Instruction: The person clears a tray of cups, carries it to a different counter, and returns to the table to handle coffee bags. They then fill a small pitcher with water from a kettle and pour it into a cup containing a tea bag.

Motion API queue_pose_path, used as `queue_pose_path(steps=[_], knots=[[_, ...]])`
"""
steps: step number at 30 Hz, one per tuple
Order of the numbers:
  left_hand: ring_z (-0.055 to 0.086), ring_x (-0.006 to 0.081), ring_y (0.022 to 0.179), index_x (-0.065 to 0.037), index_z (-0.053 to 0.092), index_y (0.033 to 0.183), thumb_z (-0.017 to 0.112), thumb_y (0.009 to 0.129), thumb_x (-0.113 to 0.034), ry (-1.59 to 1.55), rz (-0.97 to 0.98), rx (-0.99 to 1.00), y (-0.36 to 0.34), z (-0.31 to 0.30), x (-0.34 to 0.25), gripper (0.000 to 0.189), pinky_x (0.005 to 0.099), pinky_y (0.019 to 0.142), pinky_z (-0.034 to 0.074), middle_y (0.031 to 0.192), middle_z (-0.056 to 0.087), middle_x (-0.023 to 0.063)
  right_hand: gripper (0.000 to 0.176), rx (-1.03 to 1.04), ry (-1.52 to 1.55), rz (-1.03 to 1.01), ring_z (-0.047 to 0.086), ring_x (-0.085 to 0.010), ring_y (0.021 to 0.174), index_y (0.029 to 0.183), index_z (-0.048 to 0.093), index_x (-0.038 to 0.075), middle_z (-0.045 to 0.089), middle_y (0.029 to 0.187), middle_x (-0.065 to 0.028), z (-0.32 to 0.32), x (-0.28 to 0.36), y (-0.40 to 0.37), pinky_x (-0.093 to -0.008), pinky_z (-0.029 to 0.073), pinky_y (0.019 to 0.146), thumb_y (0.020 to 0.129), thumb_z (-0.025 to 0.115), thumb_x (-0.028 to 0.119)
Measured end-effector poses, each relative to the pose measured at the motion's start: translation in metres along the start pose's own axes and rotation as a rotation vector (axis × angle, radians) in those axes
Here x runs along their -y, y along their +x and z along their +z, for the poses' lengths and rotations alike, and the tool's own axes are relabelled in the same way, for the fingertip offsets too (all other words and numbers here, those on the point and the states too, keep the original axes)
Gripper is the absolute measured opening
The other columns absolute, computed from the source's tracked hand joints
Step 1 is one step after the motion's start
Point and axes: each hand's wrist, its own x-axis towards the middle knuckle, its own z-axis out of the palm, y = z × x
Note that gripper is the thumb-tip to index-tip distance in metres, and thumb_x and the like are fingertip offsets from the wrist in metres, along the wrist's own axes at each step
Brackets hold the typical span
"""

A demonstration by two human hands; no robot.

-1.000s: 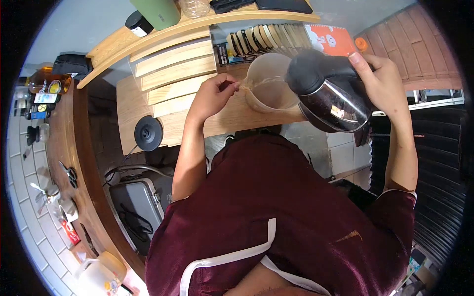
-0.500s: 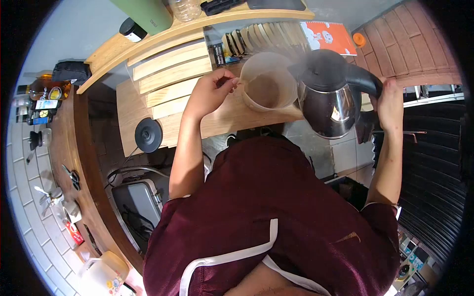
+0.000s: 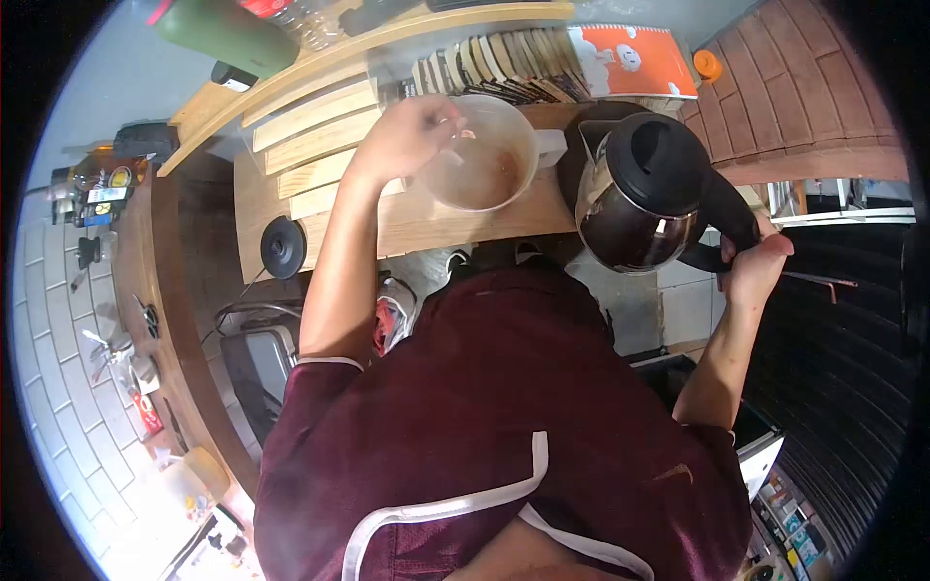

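My right hand (image 3: pixel 758 263) is closed round the black handle of a shiny metal electric kettle (image 3: pixel 635 228). The kettle, with its black lid, hangs just right of a translucent plastic pitcher (image 3: pixel 528 165) on the wooden desk. Cloudy, brownish contents (image 3: pixel 484 174) show inside the pitcher, whose handle points right, toward the kettle. Over the pitcher's left rim is my left hand (image 3: pixel 412 136), fingers pinched together. A small pale and orange bit shows at its fingertips, too small to name.
Left on the desk (image 3: pixel 426 232) sits a round black kettle base (image 3: pixel 283 247). Wooden slats (image 3: pixel 310 150) lie behind it. A row of books (image 3: pixel 499 68) and an orange notebook (image 3: pixel 635 60) stand at the back, below a shelf holding a green bottle (image 3: pixel 228 37).
My left hand has moved from beside the pitcher's rim to over it. The kettle has moved away from the pitcher's rim, and the pitcher's handle now shows. The view has shifted.
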Motion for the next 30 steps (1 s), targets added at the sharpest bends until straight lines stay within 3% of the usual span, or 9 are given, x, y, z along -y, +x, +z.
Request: queue_pose_path(steps=[6, 8, 9, 11, 14, 20, 24, 26, 30], knots=[[0.060, 0.0107, 0.064, -0.002, 0.065, 0.090, 0.062, 0.088, -0.018, -0.006, 0.036, -0.088, 0.012, 0.024, 0.003, 0.017, 0.0260, 0.060, 0.046, 0.074, 0.066, 0.0057, 0.046, -0.059, 0.246, 0.021, 0.045, -0.0081, 0.046, 0.078, 0.059, -0.005, 0.049, 0.055, -0.0016, -0.023, -0.035, 0.004, -0.0224, 0.030, 0.043, 0.096, 0.040, 0.033], [0.060, 0.0093, 0.066, -0.001, 0.064, 0.089, 0.063, 0.088, -0.017, -0.068, 0.050, -0.121, 0.013, 0.032, 0.003, 0.016, 0.0247, 0.062, 0.046, 0.072, 0.065, 0.0044, 0.109, -0.077, 0.024, 0.119, 0.039, -0.0087, 0.046, 0.088, 0.058, -0.008, 0.046, 0.056, -0.0012, -0.028, -0.041, 0.008, -0.0231, 0.026, 0.043, 0.064, 0.026, 0.093], [0.060, 0.0093, 0.066, -0.001, 0.064, 0.089, 0.063, 0.088, -0.017, -0.063, 0.044, -0.124, 0.012, 0.033, 0.001, 0.016, 0.0247, 0.062, 0.046, 0.072, 0.065, 0.0044, 0.109, -0.072, 0.030, 0.121, 0.039, -0.0087, 0.046, 0.088, 0.058, -0.008, 0.046, 0.056, -0.0012, -0.032, -0.048, 0.010, -0.0231, 0.026, 0.043, 0.064, 0.026, 0.093], [0.059, 0.0089, 0.068, -0.001, 0.064, 0.090, 0.062, 0.089, -0.016, -0.118, 0.045, -0.156, 0.010, 0.033, -0.006, 0.015, 0.0244, 0.064, 0.047, 0.074, 0.065, 0.0038, 0.097, -0.095, -0.257, -0.163, 0.039, -0.0080, 0.047, 0.086, 0.058, -0.006, 0.047, 0.057, -0.0011, -0.039, -0.063, 0.015, -0.0224, 0.026, 0.044, 0.076, 0.026, 0.085], [0.059, 0.0089, 0.069, 0.000, 0.063, 0.092, 0.061, 0.090, -0.015, -0.107, 0.040, -0.227, 0.002, 0.022, -0.020, 0.016, 0.0244, 0.065, 0.048, 0.077, 0.065, 0.0036, 0.089, -0.012, -0.311, -0.171, 0.039, -0.0075, 0.047, 0.086, 0.059, -0.005, 0.048, 0.058, -0.0008, -0.047, -0.062, 0.021, -0.0218, 0.026, 0.045, 0.085, 0.025, 0.077], [0.055, 0.0070, 0.071, -0.001, 0.062, 0.095, 0.057, 0.094, -0.018, -0.018, -0.028, -0.220, -0.010, 0.014, -0.035, 0.017, 0.0228, 0.066, 0.045, 0.080, 0.063, 0.0007, 0.090, 0.056, 0.093, -0.031, 0.038, -0.0077, 0.050, 0.080, 0.055, -0.003, 0.045, 0.058, -0.0005, -0.050, -0.061, 0.027, -0.0220, 0.027, 0.047, 0.082, 0.020, 0.080], [0.057, 0.0078, 0.074, -0.001, 0.062, 0.097, 0.057, 0.094, -0.017, -0.148, 0.046, -0.293, -0.015, 0.009, -0.041, 0.017, 0.0235, 0.067, 0.045, 0.083, 0.063, 0.0011, 0.093, 0.033, 0.086, -0.016, 0.037, -0.0083, 0.050, 0.079, 0.054, -0.002, 0.044, 0.058, -0.0010, -0.049, -0.062, 0.032, -0.0228, 0.027, 0.047, 0.078, 0.016, 0.083], [0.057, 0.0081, 0.074, 0.000, 0.061, 0.097, 0.056, 0.094, -0.017, -0.027, -0.018, -0.237, -0.016, 0.010, -0.046, 0.018, 0.0237, 0.068, 0.046, 0.083, 0.063, 0.0011, 0.073, 0.066, 0.226, -0.053, 0.042, -0.0064, 0.049, 0.080, 0.059, -0.004, 0.048, 0.056, 0.0016, -0.049, -0.064, 0.038, -0.0221, 0.028, 0.046, 0.098, 0.024, 0.058], [0.057, 0.0079, 0.073, 0.000, 0.062, 0.096, 0.057, 0.093, -0.018, -0.086, 0.014, -0.313, -0.022, 0.000, -0.043, 0.019, 0.0242, 0.067, 0.046, 0.082, 0.063, 0.0013, 0.078, 0.042, 0.160, -0.091, 0.040, -0.0072, 0.049, 0.082, 0.060, -0.004, 0.048, 0.056, 0.0007, -0.039, -0.045, 0.041, -0.0225, 0.028, 0.046, 0.097, 0.020, 0.061]])
